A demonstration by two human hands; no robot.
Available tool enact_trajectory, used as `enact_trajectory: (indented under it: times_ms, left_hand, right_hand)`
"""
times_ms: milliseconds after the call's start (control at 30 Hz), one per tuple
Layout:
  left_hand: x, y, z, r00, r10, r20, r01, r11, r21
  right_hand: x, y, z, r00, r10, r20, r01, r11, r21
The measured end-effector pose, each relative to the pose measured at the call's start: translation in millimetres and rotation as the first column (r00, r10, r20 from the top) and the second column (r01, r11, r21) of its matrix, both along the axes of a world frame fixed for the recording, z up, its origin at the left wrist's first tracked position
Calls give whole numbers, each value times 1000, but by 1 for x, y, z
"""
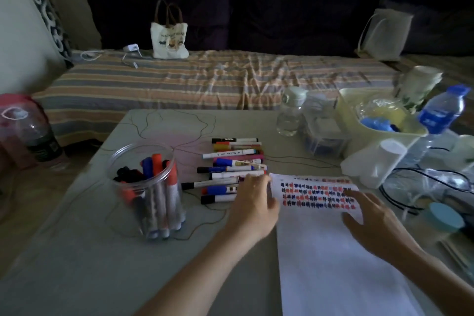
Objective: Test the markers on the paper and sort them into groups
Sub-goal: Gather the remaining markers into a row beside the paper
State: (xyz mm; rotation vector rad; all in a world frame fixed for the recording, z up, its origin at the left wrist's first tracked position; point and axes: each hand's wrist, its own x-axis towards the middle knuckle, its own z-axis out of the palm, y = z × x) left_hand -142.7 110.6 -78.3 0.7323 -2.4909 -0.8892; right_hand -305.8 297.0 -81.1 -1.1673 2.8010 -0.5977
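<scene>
A white sheet of paper (331,259) lies on the table, with rows of red, blue and black test marks (315,194) across its top. Left of it lies a pile of markers (230,167), side by side, caps in several colours. A clear plastic jar (151,187) further left holds several upright markers with black, blue and red caps. My left hand (254,200) reaches over the right end of the pile, fingers on the markers; whether it grips one is hidden. My right hand (369,215) rests flat on the paper's right side, fingers spread.
Along the table's right side stand a clear bottle (289,115), a blue-capped water bottle (443,110), a yellow basket (351,110), a white container (379,161), black cables (400,187) and a teal lid (446,215). A striped bed with a tote bag (169,36) lies behind.
</scene>
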Motion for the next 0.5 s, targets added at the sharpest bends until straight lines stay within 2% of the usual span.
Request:
enact_trajectory:
  times_ms: [100, 133, 333, 500]
  left_hand:
    - [37, 39, -17, 969, -98, 228, 45, 972, 230]
    - [45, 49, -21, 949, -137, 283, 69, 969, 238]
    - [49, 91, -20, 915, -152, 374, 129, 988, 86]
    - [39, 101, -21, 933, -55, 356, 64, 998, -13]
  right_hand:
    - [11, 35, 0, 990, -128, 65, 119, 985, 127]
    - [13, 43, -1, 984, -150, 97, 136, 981, 139]
    - [23, 65, -7, 958, -173, 230, 133, 975, 180]
    - [21, 63, -13, 948, -220, 228, 210, 975, 69]
